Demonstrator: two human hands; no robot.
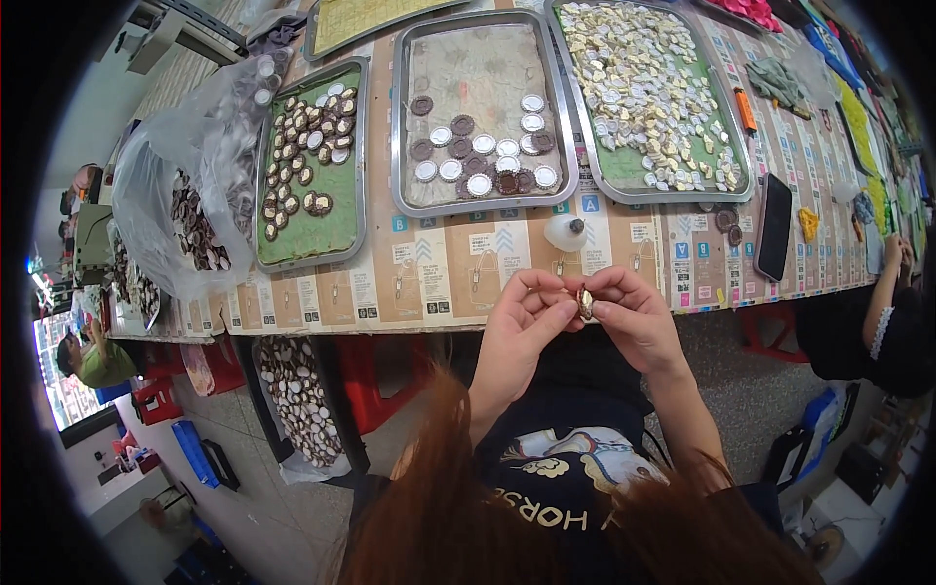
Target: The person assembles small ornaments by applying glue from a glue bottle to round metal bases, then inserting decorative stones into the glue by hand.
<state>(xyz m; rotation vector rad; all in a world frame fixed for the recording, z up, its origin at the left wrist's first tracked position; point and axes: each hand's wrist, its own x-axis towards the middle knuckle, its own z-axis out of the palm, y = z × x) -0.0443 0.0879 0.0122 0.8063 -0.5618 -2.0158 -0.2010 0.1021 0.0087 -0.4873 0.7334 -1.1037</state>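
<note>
Between my two hands, just over the table's near edge, is a small round brown-and-gold piece [585, 303], turned edge-on. My left hand [529, 310] pinches it from one side. The fingers of my right hand [636, 320] grip its other side. Just beyond my hands stands a small white squeeze bottle [564, 233] with a dark tip. Farther off, the middle metal tray [402, 127] holds brown and white scalloped discs. Small gold and white pieces fill much of the right tray [673, 197]. Brown discs with gold tops lie in the green-lined left tray [362, 185].
A clear plastic bag [146, 185] of brown discs lies at the left. Toward the right are a dark phone [774, 226], loose brown discs [727, 222] and an orange-handled tool [745, 110]. Below the table edge stand a box of finished-looking pieces [298, 400] and red stools [380, 380]. Other people sit at both sides.
</note>
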